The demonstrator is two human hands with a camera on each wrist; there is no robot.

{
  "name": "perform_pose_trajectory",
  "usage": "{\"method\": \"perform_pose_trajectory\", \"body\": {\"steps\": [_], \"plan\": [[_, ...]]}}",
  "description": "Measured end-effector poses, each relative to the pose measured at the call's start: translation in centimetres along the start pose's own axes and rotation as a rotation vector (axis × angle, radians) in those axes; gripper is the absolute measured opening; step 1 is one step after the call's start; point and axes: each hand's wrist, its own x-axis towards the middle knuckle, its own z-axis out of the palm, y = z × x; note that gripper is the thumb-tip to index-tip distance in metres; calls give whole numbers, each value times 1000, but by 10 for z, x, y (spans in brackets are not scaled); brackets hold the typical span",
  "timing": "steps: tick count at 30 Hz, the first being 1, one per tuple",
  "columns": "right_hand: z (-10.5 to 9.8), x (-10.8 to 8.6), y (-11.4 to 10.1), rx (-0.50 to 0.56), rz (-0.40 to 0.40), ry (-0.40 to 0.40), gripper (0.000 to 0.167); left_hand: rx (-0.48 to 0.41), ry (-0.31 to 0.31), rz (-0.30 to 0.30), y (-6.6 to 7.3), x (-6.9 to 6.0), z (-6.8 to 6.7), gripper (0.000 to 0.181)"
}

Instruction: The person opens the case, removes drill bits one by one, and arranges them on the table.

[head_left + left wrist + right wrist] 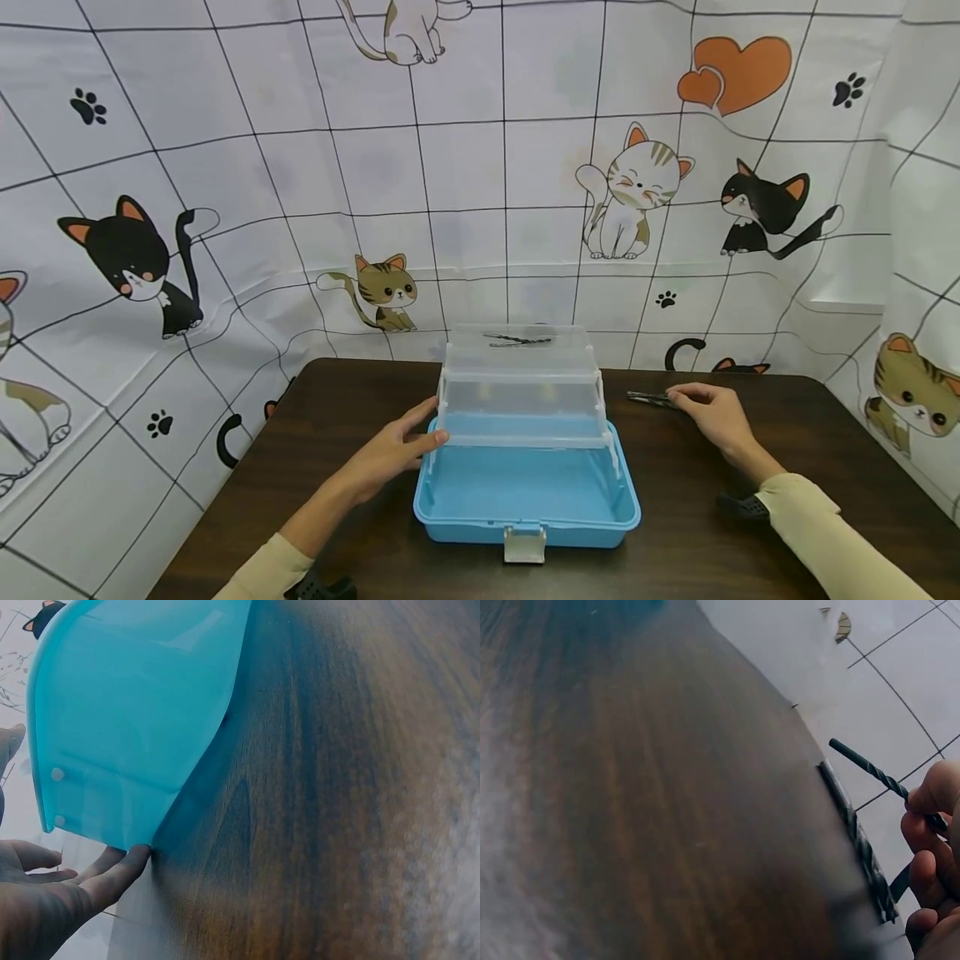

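A blue box (pixel 525 492) stands with its clear trays (pixel 525 400) raised; dark drill bits (pixel 517 341) lie in the top tray. My left hand (pixel 382 454) rests at the box's left rear side, fingers relaxed, and in the left wrist view its fingertips touch the lower corner of the blue wall (pixel 135 712). To the right of the box, my right hand (pixel 712 417) pinches a dark drill bit (pixel 870 766) between thumb and fingers. Another drill bit (pixel 862 847) lies on the table beneath it in the right wrist view.
The dark wooden table (pixel 360 550) bears the box near its middle. Behind it hangs a white sheet (pixel 465 167) with cats and grid lines. A white latch (pixel 524 545) is on the box's front.
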Motion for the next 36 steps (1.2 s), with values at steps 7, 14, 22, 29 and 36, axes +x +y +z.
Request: {"method": "perform_pose_trajectory", "body": {"steps": [7,14,22,29,36], "plan": [[3,-6,5,-25,12,10,41,-7,-8,6,-1,0,2,78],[6,-10,10,-28,10,18,40,-6,-4,4,-2,-1,2,79],[8,-10,10,-159,-99,71,22,-8,-3,6,-2,-1,2,78],[10,-9,11,-230,-194,98,13,-12,0,-4,-2,-1,1,78],[13,-5,12,-257,-258,103,9,-3,6,-11,-1,0,-1,80]]}}
